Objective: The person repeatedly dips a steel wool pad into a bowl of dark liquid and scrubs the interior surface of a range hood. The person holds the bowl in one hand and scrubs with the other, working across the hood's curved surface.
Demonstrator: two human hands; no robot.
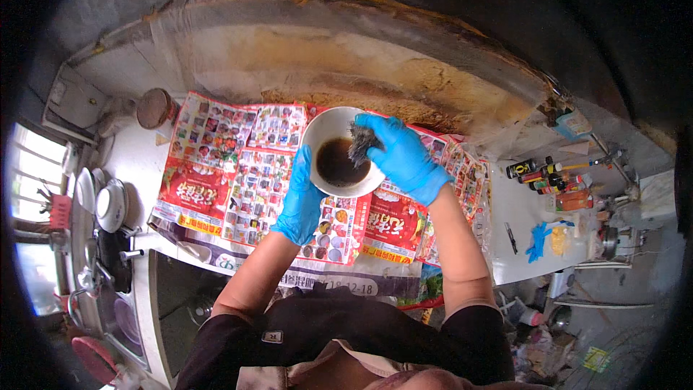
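Observation:
A white bowl (319, 129) with dark brown liquid (337, 165) in it is in front of me, above printed paper sheets (260, 195). My left hand (299, 211), in a blue disposable glove, holds the bowl by its left side and lower rim. Over the right part of the bowl, my right hand (405, 157), gloved in the same blue, grips a grey steel wool scrubber (363, 143). The scrubber hangs at the liquid's right edge; whether its lower end dips in I cannot tell. Fingers and scrubber cover part of the bowl's inner right wall.
A stained wall (346, 65) rises behind the sheets. At left stand a round brown container (154, 109), stacked dishes (112, 206) and a sink (127, 325). On the right, several bottles (574, 200), a black pen-like tool (511, 238) and a blue glove (537, 242) lie on a white counter (503, 271).

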